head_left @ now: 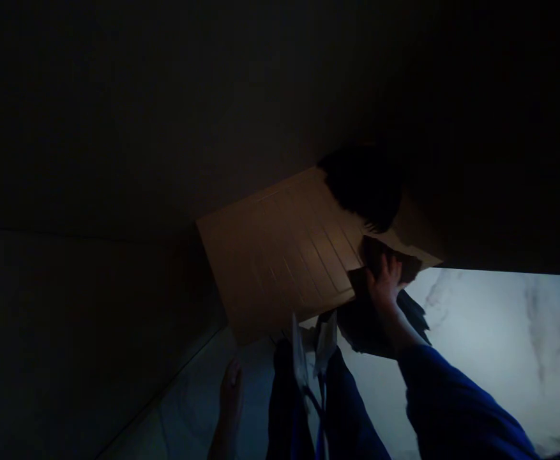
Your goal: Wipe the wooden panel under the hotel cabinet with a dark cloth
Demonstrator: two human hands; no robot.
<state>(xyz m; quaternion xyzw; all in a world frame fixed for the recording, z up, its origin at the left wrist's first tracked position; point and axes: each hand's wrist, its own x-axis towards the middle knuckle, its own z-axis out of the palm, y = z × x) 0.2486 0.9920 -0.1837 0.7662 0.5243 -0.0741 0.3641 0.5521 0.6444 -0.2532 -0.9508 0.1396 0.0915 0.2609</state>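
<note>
1. The scene is very dark; the left half is a dim wall or panel with no detail to tell.
2. The left hand [230, 391] hangs low over the pale floor [188, 415]. Its fingers lie together and hold nothing; whether they touch anything I cannot tell.
3. Just right of those fingers are dark blue legs [308, 415] and a white tag on a cord [325, 338].
4. Above the left fingers, a tan slotted panel [284, 255] is tilted, its lower right corner meeting the right hand.
5. The right hand [384, 284], in a blue sleeve [452, 396], reaches up; its fingers are slightly spread and pressed against a dark sheet [366, 326] at the panel's edge.
6. Right of those fingers lies a bright marbled surface [500, 332].
</note>
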